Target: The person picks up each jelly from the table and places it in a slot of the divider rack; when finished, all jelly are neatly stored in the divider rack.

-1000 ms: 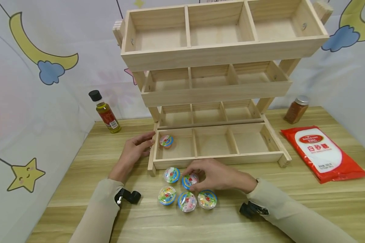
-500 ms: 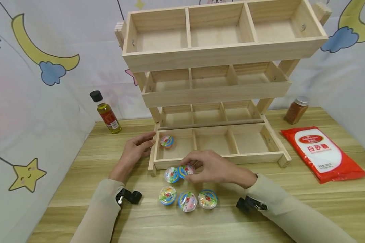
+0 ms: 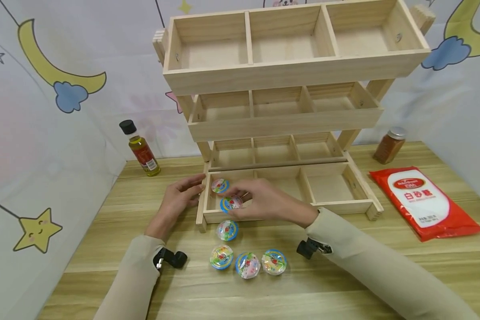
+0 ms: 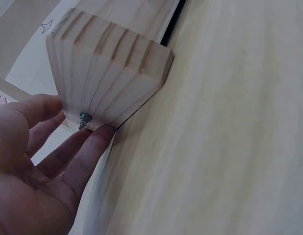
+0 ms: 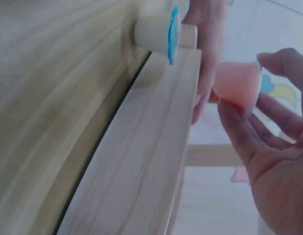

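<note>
In the head view my right hand pinches a pink jelly cup over the front wall of the bottom tray's left compartment. The right wrist view shows this pink jelly cup between thumb and fingertips, higher than the tray's front board. Inside that compartment sits another jelly cup. My left hand touches the left side of the wooden rack with its fingertips. Up close, the left fingers rest against the end of a wooden side piece, beside a metal bolt.
On the table before the rack lie several jelly cups, one close to its front board and others, such as one, nearer me. An oil bottle stands left; a spice jar and red sugar bag are right. Upper trays overhang.
My right hand has lifted the pink jelly cup from the table and carried it up and left over the tray's front wall. The left hand has stayed at the rack's side.
</note>
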Action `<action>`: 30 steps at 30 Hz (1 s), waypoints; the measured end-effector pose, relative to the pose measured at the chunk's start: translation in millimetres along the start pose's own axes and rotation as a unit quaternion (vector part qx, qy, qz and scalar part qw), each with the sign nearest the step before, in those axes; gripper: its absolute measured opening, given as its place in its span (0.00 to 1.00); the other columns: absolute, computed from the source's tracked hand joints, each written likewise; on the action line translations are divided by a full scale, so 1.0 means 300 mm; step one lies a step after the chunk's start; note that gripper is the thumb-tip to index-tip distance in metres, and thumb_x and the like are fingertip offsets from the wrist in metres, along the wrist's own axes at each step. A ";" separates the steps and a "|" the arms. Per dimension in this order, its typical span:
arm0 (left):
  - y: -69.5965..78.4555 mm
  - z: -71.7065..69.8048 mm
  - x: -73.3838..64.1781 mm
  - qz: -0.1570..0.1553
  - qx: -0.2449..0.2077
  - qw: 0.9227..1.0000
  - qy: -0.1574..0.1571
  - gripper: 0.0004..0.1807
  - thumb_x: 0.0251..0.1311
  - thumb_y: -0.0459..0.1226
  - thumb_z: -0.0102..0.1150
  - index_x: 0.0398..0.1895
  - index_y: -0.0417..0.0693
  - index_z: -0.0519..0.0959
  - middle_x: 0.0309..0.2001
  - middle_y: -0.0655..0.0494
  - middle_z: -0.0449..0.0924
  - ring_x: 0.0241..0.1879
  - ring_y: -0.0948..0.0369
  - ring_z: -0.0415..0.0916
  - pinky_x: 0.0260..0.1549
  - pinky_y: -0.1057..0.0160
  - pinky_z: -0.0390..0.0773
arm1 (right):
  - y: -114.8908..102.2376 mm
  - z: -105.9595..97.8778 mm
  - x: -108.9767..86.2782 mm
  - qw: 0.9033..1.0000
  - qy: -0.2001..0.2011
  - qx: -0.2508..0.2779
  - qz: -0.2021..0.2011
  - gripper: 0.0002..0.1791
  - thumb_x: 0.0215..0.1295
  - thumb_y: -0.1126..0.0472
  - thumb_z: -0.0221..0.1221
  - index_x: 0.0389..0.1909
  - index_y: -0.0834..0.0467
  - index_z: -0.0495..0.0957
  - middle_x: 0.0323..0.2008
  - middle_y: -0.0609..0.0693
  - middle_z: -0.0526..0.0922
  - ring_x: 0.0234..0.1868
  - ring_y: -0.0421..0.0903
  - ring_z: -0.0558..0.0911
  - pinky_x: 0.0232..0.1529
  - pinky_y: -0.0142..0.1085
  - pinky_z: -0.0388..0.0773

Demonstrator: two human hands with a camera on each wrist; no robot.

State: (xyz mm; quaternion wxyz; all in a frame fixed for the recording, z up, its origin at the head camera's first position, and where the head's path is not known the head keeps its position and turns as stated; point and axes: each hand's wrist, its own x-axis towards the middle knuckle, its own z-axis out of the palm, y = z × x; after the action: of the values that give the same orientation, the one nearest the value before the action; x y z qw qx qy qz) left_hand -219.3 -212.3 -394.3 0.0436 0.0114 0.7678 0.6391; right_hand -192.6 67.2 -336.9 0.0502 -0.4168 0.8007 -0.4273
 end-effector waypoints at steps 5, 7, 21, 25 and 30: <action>0.000 0.000 0.000 -0.002 -0.003 1.000 0.000 0.25 0.78 0.37 0.60 0.74 0.40 0.75 0.71 0.39 0.74 0.54 0.61 0.81 0.46 0.67 0.85 | 0.004 0.001 0.042 1.000 0.006 -0.010 0.005 0.16 0.66 0.61 0.72 0.53 0.59 0.86 0.44 0.46 0.89 0.45 0.38 0.84 0.52 0.31 0.83; 0.001 0.000 0.000 -0.003 -0.004 1.000 0.000 0.25 0.78 0.37 0.60 0.74 0.40 0.75 0.71 0.39 0.74 0.53 0.62 0.81 0.45 0.68 0.85 | 0.008 0.002 0.055 1.000 0.008 -0.011 0.008 0.16 0.66 0.61 0.72 0.53 0.60 0.86 0.45 0.46 0.89 0.45 0.38 0.85 0.51 0.31 0.83; -0.006 0.000 0.003 0.003 -0.010 1.000 0.004 0.25 0.77 0.35 0.61 0.73 0.38 0.76 0.69 0.37 0.76 0.47 0.66 0.82 0.42 0.69 0.85 | 0.054 0.039 0.115 0.997 0.016 -0.027 0.068 0.19 0.67 0.57 0.71 0.56 0.58 0.86 0.46 0.46 0.88 0.46 0.40 0.83 0.49 0.32 0.82; -0.006 0.000 0.005 0.004 -0.012 1.000 0.004 0.25 0.77 0.36 0.61 0.73 0.38 0.76 0.70 0.37 0.75 0.48 0.66 0.82 0.42 0.69 0.85 | 0.068 0.049 0.124 0.997 0.010 -0.016 0.070 0.18 0.67 0.58 0.71 0.56 0.60 0.85 0.47 0.48 0.88 0.45 0.41 0.83 0.48 0.31 0.82; -0.008 -0.001 0.005 0.001 -0.013 1.000 0.003 0.25 0.77 0.36 0.61 0.73 0.38 0.75 0.70 0.36 0.75 0.48 0.66 0.82 0.42 0.69 0.85 | 0.086 0.062 0.134 0.997 0.007 -0.005 0.079 0.18 0.67 0.58 0.71 0.55 0.60 0.85 0.50 0.49 0.88 0.46 0.41 0.83 0.49 0.32 0.82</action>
State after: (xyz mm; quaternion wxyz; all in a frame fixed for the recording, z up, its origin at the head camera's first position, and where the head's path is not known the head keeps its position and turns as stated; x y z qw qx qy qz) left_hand -220.9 -212.8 -396.6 0.0408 0.0096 0.7597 0.6489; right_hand -226.5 34.3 -356.2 0.0759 -0.3494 0.8336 -0.4211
